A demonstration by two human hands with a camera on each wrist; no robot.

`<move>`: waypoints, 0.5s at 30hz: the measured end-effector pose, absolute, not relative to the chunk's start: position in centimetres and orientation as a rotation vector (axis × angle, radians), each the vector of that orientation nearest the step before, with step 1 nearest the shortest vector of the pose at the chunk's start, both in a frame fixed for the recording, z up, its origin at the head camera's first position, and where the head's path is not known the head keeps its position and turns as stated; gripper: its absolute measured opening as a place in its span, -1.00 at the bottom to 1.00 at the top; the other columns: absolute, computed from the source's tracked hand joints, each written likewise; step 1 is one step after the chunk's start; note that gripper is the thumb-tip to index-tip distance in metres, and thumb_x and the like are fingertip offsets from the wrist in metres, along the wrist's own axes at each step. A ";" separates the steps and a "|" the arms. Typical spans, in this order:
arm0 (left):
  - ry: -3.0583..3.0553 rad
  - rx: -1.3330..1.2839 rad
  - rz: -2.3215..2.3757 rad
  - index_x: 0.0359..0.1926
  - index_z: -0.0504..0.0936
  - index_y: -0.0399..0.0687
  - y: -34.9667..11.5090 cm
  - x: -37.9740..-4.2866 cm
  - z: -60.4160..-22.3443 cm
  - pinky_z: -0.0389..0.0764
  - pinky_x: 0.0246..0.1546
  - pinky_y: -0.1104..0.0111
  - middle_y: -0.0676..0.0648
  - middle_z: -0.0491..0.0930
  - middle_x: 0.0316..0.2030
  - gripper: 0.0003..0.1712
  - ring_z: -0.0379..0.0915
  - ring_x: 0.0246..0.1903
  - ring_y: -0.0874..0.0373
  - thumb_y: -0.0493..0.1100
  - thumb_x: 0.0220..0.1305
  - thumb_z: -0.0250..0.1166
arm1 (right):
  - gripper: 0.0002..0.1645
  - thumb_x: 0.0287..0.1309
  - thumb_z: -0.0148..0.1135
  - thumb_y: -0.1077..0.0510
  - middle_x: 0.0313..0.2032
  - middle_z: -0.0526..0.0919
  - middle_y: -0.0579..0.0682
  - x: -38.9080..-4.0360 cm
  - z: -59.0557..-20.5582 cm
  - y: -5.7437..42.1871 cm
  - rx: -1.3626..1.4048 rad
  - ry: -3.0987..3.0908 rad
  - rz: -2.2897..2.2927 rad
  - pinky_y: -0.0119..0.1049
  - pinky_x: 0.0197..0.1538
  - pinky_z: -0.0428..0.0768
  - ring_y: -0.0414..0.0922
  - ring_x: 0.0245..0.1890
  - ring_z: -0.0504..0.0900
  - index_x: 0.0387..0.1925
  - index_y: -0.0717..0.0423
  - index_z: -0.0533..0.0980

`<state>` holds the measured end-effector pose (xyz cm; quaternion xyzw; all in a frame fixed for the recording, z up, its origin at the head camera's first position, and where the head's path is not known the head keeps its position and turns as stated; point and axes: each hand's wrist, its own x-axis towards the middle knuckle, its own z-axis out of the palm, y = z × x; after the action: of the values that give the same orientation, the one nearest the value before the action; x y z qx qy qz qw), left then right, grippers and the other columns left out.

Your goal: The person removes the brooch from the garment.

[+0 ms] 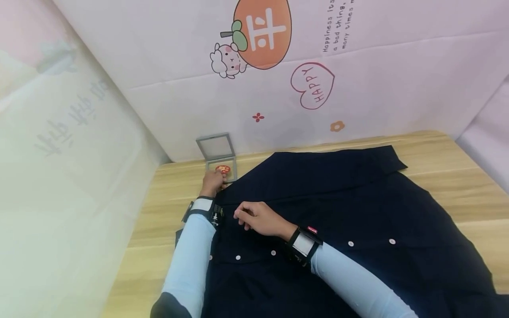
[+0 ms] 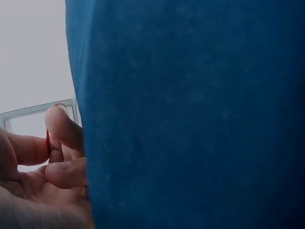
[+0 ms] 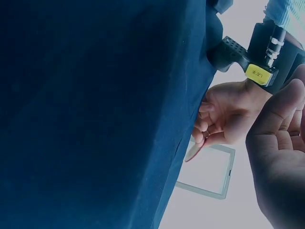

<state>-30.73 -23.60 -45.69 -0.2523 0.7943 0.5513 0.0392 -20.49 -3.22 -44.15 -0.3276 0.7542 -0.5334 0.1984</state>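
Note:
At the back left, my left hand (image 1: 214, 182) pinches a thin round red badge (image 1: 223, 168) with a gold pattern. The badge is at an open clear case (image 1: 236, 170) with a grey frame, its lid raised against the wall. In the right wrist view the disc (image 3: 194, 150) shows edge-on between the left thumb and fingers. My right hand (image 1: 264, 218) hovers over a dark navy shirt (image 1: 318, 194) with white buttons, its fingers loosely curled and holding nothing. Dark blue cloth (image 2: 190, 114) fills most of the left wrist view.
The shirt lies spread over most of the wood-grain table (image 1: 465, 190), its collar end near the case. A white cloth wall (image 1: 179, 106) with printed drawings rises behind the table. Another pale sheet (image 1: 59, 176) hangs at the left.

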 end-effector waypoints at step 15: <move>2.592 -0.862 1.371 -0.70 0.41 -0.11 -24.1 -31.5 -45.9 0.27 -0.76 0.47 0.11 0.30 -0.92 -0.50 0.30 -0.82 0.24 -0.18 0.45 -0.06 | -0.64 0.49 -0.03 0.02 -0.33 0.63 0.01 -20.4 -44.4 -2.5 -0.941 2.116 -1.466 -0.39 -0.34 0.59 -0.27 -0.44 0.59 -0.11 0.21 0.57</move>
<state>-31.46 -24.07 -45.88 -0.2818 0.8473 0.4481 0.0425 -20.43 -2.51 -44.42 -0.3364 0.7566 -0.5242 0.1988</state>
